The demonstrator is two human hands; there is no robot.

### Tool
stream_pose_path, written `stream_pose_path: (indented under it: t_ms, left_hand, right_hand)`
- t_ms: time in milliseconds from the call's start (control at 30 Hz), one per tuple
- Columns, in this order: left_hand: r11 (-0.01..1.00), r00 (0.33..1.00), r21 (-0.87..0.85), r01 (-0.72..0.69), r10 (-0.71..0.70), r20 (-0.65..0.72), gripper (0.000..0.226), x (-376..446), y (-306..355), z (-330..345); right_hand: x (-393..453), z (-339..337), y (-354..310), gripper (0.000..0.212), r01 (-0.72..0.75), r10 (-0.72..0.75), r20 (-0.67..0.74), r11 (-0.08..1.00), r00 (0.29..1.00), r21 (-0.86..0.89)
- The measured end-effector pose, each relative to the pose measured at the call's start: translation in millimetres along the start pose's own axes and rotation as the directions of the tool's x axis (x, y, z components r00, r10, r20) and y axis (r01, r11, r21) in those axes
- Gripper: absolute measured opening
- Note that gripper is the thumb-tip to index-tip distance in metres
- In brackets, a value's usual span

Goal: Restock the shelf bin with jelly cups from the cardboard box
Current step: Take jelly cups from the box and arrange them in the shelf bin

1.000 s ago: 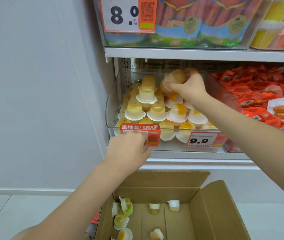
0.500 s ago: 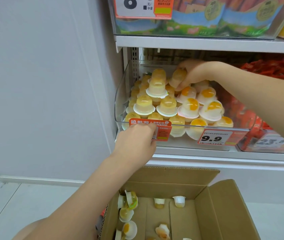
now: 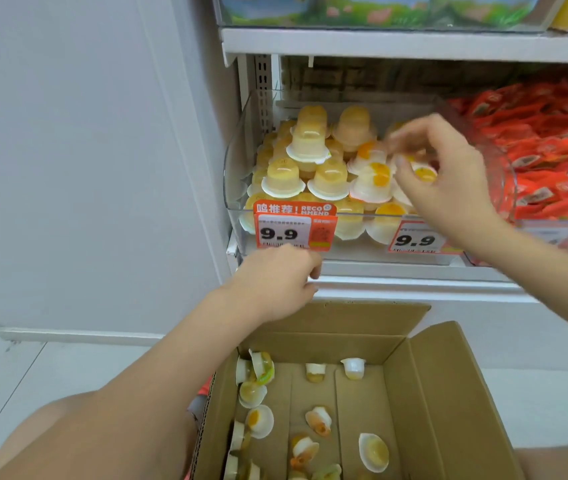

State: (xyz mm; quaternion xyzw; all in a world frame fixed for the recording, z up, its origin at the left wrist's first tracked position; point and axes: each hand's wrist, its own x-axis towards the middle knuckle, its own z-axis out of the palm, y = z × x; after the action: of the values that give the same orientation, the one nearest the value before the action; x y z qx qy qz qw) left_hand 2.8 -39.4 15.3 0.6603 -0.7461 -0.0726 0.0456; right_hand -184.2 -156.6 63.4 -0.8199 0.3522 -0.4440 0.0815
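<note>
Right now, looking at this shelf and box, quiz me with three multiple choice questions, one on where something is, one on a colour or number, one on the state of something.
1. Where is the cardboard box?
A. below the shelf bin
B. on the top shelf
C. inside the bin

2. What price do both orange price tags on the bin show?
A. 23.9
B. 9.9
C. 8.0

3. What is the right hand doing?
A. resting in the box
B. gripping a price tag
C. hovering over the jelly cups in the bin, fingers loosely spread

Answers:
1 A, the open box sits lower in view, under the shelf edge.
2 B, both tags read 9.9.
3 C, it is above the pile, though blur hides whether it pinches a cup; the left hand is at the bin's front.
</note>
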Motion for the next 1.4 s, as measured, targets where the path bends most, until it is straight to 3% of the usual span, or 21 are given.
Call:
stream_pose_path:
  t_ms: [67, 133, 167, 233, 300, 400, 467, 533, 600, 767, 867, 933, 1000, 1033, 1100, 1133, 1200, 1267, 1300, 1333, 1400]
  left_hand:
    - [0.997, 0.986, 0.017, -0.077, 0.073, 0.147, 0.017, -1.6, 4.3, 25.2]
    - [0.995, 0.949, -0.012, -0.1, 0.099, 0.3, 0.017, -5.6, 5.2, 63.9]
    - [0.996, 0.92, -0.012, -0.088, 0.086, 0.383, 0.019, -8.7, 4.5, 87.5]
    - [0.998, 0.857, 0.04, -0.053, 0.025, 0.515, 0.029, -17.1, 2.7, 139.3]
    - [0.999, 0.806, 0.051, 0.016, -0.043, 0.59, 0.036, -26.4, 4.0, 189.5]
    - [0.989, 0.756, -0.002, 0.145, -0.11, 0.646, 0.038, -36.2, 7.2, 250.0]
    - [0.952, 0.752, -0.074, 0.296, -0.185, 0.632, 0.034, -33.1, 2.8, 278.6]
    - [0.819, 0.748, -0.218, 0.531, -0.332, 0.575, 0.021, -18.7, -3.9, 301.4]
    - [0.649, 0.711, -0.342, 0.68, -0.467, 0.526, 0.02, 3.5, -5.0, 317.1]
    - [0.373, 0.594, -0.468, 0.801, -0.591, 0.546, 0.048, 46.1, 9.2, 361.1]
    - [0.211, 0.499, -0.506, 0.837, -0.675, 0.544, 0.056, 60.0, 9.2, 385.9]
    - [0.151, 0.497, -0.558, 0.816, -0.676, 0.544, 0.052, 61.8, 6.8, 393.0]
    - [0.173, 0.554, -0.595, 0.785, -0.627, 0.548, 0.05, 54.5, 5.5, 389.8]
    - [0.191, 0.587, -0.613, 0.766, -0.596, 0.548, 0.051, 48.4, 4.8, 386.2]
    - [0.219, 0.644, -0.65, 0.728, -0.545, 0.537, 0.052, 34.6, 3.5, 375.7]
    - [0.246, 0.675, -0.666, 0.704, -0.522, 0.521, 0.052, 29.0, 3.1, 368.2]
    - [0.3, 0.743, -0.704, 0.643, -0.467, 0.479, 0.054, 21.4, 1.5, 349.6]
    - [0.341, 0.812, -0.747, 0.571, -0.368, 0.453, 0.054, 18.0, 1.3, 320.0]
    - [0.357, 0.84, -0.765, 0.536, -0.314, 0.442, 0.054, 17.8, 2.0, 302.2]
    - [0.373, 0.861, -0.777, 0.507, -0.266, 0.434, 0.054, 17.3, 3.3, 282.1]
    - [0.409, 0.891, -0.791, 0.454, -0.211, 0.402, 0.054, 16.1, 7.9, 238.2]
  right_hand:
    - [-63.4, -6.8, -4.3, 0.016, 0.038, -0.038, 0.058, 0.999, 0.998, -0.008]
    - [-120.3, -2.3, -1.2, 0.016, -0.041, 0.035, 0.31, 0.999, 0.95, 0.012]
    - [-145.4, 3.6, 3.2, 0.017, -0.096, 0.093, 0.474, 0.995, 0.876, -0.018]
    - [-189.9, 19.9, 17.5, 0.021, -0.116, 0.182, 0.738, 0.983, 0.65, -0.141]
    - [-227.4, 40.2, 40.6, 0.028, -0.117, 0.289, 0.865, 0.957, 0.411, -0.264]
    - [-272.8, 75.0, 73.7, 0.039, -0.159, 0.483, 0.871, 0.87, 0.092, -0.466]
    - [-297.6, 98.3, 90.8, 0.038, -0.177, 0.558, 0.83, 0.815, -0.018, -0.552]
    - [-321.1, 120.4, 101.7, 0.038, -0.194, 0.623, 0.777, 0.754, -0.092, -0.628]
    - [-342.3, 139.4, 107.0, 0.044, -0.207, 0.673, 0.728, 0.699, -0.131, -0.684]
    - [-372.6, 165.3, 116.8, 0.067, -0.13, 0.718, 0.681, 0.669, -0.146, -0.732]
    - [-371.1, 167.0, 125.3, 0.061, -0.253, 0.719, 0.672, 0.627, -0.177, -0.737]
    - [-365.9, 164.5, 131.8, 0.054, -0.431, 0.729, 0.657, 0.539, -0.192, -0.724]
    - [-356.6, 161.8, 135.9, 0.047, -0.708, 0.743, 0.62, 0.295, -0.252, -0.642]
    - [-351.4, 161.1, 135.6, 0.042, -0.842, 0.725, 0.607, 0.07, -0.326, -0.536]
    - [-340.8, 155.1, 133.7, 0.036, -0.885, 0.601, 0.661, -0.4, -0.451, -0.24]
    - [-335.0, 150.4, 132.5, 0.036, -0.83, 0.535, 0.719, -0.547, -0.444, -0.107]
    - [-320.6, 139.5, 127.4, 0.036, -0.738, 0.454, 0.815, -0.673, -0.36, 0.048]
    - [-304.8, 129.1, 119.0, 0.036, -0.774, 0.46, 0.836, -0.629, -0.299, 0.07]
    - [-295.0, 125.1, 113.5, 0.036, -0.845, 0.508, 0.816, -0.533, -0.275, 0.047]
    - [-282.8, 120.5, 106.7, 0.035, -0.922, 0.572, 0.787, -0.386, -0.231, 0.01]
    - [-248.5, 108.9, 87.2, 0.029, -0.997, 0.667, 0.743, -0.075, -0.056, -0.007]
